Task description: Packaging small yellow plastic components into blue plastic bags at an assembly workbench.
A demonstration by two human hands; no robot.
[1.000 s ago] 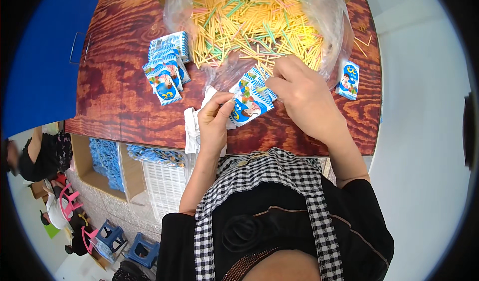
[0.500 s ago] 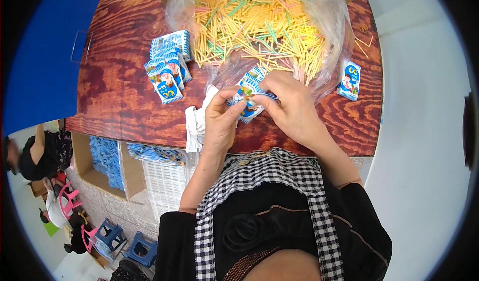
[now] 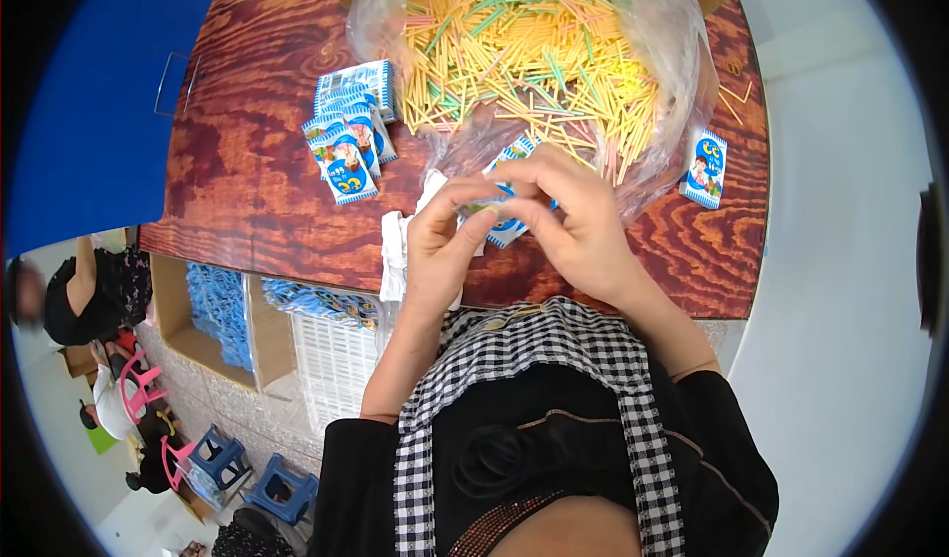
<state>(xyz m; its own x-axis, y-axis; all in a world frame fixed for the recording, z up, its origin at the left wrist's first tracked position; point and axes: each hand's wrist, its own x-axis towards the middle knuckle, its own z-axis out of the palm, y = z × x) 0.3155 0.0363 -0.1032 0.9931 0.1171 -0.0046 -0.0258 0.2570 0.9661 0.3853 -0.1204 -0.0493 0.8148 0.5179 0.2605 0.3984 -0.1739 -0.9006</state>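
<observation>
Both hands meet over the table's front part. The fingers of my left hand [image 3: 443, 246] are pinched around a small, thin, greenish shiny piece [image 3: 482, 205], too small and blurred to name. Close on its right, my right hand [image 3: 573, 216] has thumb and fingers bent together at the same piece; whether its fingertips grip it is hidden. Beneath the hands lies a blue-and-white printed packet [image 3: 506, 231], partly covered by the fingers. Beside my left wrist a crumpled white cloth [image 3: 393, 256] rests on the table.
A clear plastic bag [image 3: 677, 38] spills yellow, green and pink sticks [image 3: 524, 53] across the back of the wooden table [image 3: 257, 162]. Similar packets [image 3: 346, 152] are piled at left; one packet [image 3: 704, 170] lies at right. A box of blue packaging [image 3: 219, 310] and stools [image 3: 282, 488] stand below left.
The view has shifted slightly, moving the scene a little rightward. My fingers have raised and tilted the small piece, while the packet beneath stays in place.
</observation>
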